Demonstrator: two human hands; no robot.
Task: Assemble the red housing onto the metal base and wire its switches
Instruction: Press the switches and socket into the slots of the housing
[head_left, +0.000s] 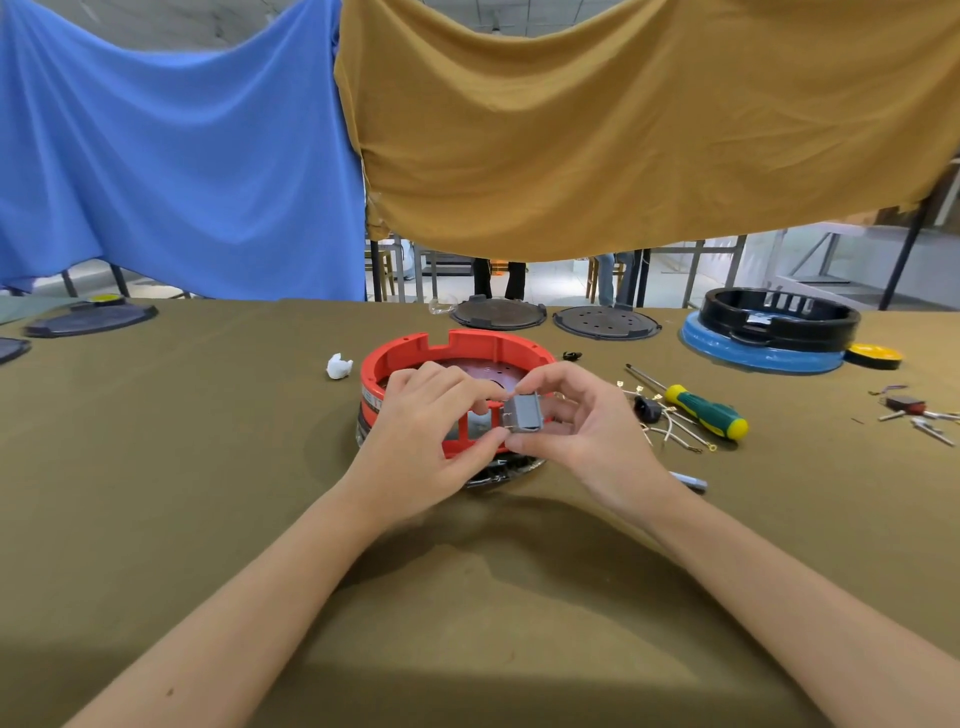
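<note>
Grey switch (523, 413) pinched between both hands, left hand (431, 431) and right hand (576, 426), held at the near wall of the red housing (457, 353). Housing sits on the metal base (511, 470), mid-table (208, 467). Screwdriver (696, 405) and wires (675, 434) lie just right.

A bright red round plastic housing (457, 349) sits on an olive-brown cloth-covered table (208, 467), near a small grey rectangular switch block (523, 413), a green-and-yellow-handled screwdriver (706, 413), a glossy black plastic ring (779, 318) on a blue disc (758, 353), and plain blue (176, 156) and mustard (623, 130) hanging cloths.
</note>
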